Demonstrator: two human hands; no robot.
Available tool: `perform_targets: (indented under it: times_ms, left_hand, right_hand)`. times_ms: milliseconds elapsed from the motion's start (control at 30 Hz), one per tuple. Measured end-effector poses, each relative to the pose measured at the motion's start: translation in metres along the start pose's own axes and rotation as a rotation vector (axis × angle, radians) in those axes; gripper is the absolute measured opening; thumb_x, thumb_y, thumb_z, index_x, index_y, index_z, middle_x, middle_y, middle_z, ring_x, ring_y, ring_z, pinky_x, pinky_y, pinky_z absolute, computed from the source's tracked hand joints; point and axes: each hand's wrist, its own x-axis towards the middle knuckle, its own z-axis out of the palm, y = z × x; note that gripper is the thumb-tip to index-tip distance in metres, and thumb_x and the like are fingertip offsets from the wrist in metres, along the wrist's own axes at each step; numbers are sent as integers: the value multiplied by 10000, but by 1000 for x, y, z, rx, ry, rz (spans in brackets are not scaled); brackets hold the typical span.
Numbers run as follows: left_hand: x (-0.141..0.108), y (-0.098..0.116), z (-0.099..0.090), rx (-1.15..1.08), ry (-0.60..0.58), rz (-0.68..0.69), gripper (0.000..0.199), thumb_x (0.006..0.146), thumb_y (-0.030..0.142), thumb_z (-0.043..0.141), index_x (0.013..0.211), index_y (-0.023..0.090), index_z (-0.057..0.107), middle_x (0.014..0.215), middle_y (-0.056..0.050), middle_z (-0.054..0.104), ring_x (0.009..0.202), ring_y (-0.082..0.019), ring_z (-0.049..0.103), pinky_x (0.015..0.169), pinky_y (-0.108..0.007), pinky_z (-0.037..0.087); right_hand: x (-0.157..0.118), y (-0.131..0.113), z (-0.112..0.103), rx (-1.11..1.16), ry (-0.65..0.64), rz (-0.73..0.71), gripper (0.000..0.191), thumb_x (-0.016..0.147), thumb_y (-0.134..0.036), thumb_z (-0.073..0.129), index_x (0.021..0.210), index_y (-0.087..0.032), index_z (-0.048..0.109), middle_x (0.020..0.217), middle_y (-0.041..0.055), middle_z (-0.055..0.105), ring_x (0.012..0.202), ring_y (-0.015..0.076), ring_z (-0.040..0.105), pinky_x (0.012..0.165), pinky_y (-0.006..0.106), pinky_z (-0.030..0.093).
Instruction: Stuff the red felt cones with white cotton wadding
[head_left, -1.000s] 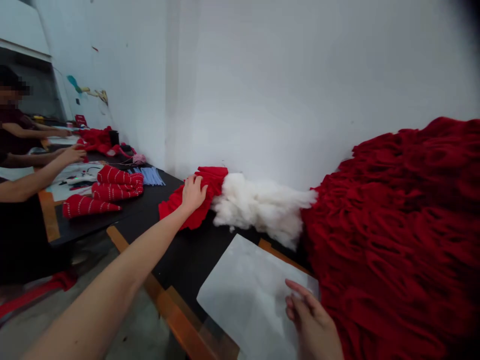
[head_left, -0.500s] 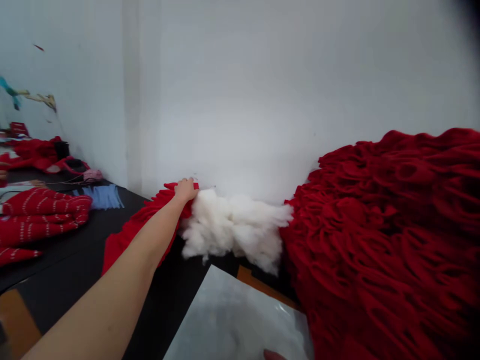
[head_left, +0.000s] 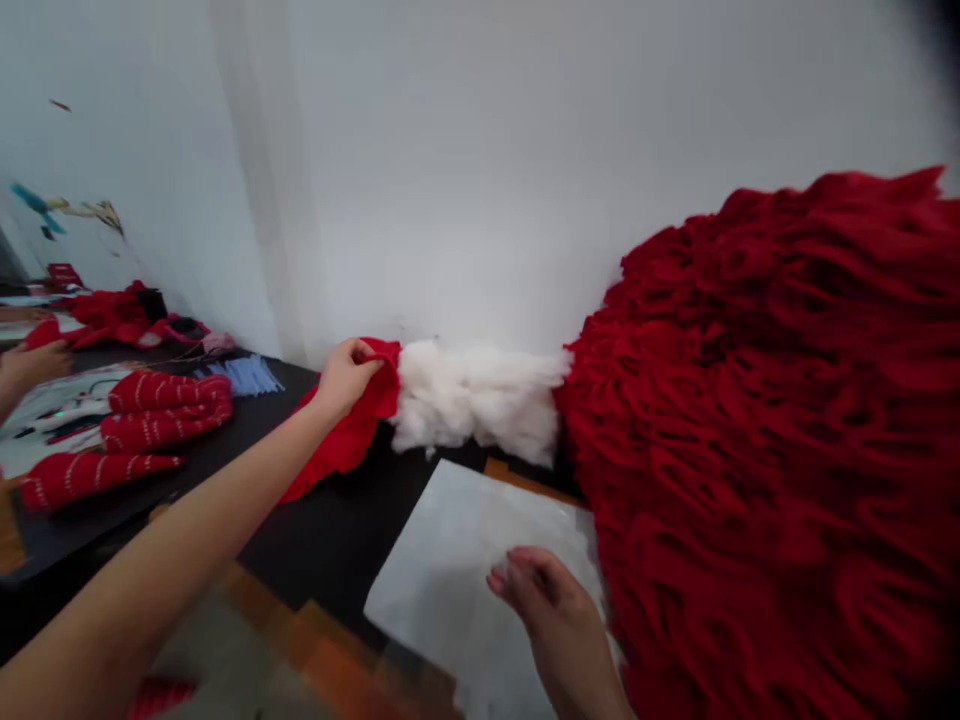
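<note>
My left hand pinches the upper edge of a bright red fabric piece, which trails down across the black tabletop. A mound of white stuffing fibre touches the fabric on its right. My right hand hangs over a translucent pale sheet, its fingertips pinched together. Whether anything lies between them is too small to tell. A large heap of dark red ruffled fabric rises just right of that hand.
At far left, a co-worker's hand lies near red knitted pieces with white stripes and blue strips. More red cloth lies farther along. A white wall backs the table. An orange wooden table edge runs below.
My left hand has drawn back from the wall and now pinches the red fabric's edge. My right hand has risen back into view over the sheet. The view has swung slightly.
</note>
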Motion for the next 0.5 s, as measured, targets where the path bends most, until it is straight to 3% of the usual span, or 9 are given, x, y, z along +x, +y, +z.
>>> perform_targets:
  times_ms: [133,267,400,500]
  left_hand:
    - [-126,8,0,-26,-249,86,114,697,259,583,713,179,504,605,46,494,561,-99,440,561,-230,355]
    - [-218,20,13,-135,-468,12,53,729,201,517,712,176,561,626,26,543,593,-116,478,581,-239,361]
    - [-252,33,19,-381,-521,-133,104,761,230,506,771,177,595,707,1,595,655,-134,522,617,-245,389]
    - [-258,44,16,-535,-554,-211,89,749,253,556,775,185,607,703,-1,598,638,-140,523,599,-247,392]
  right_hand:
    - [-26,-7,17,-104,-169,-98,262,634,-370,713,779,-190,590,638,-23,634,620,145,635,657,287,523]
    - [-51,6,21,-458,-134,-346,71,734,-260,594,769,-201,607,714,-3,612,671,144,582,672,301,487]
    - [-54,18,8,-764,30,-597,108,717,-170,562,680,-200,659,1036,86,568,999,228,505,892,419,417]
    - [-47,22,3,-664,22,-575,91,686,-193,594,640,-205,672,1250,78,477,1169,269,405,981,454,351]
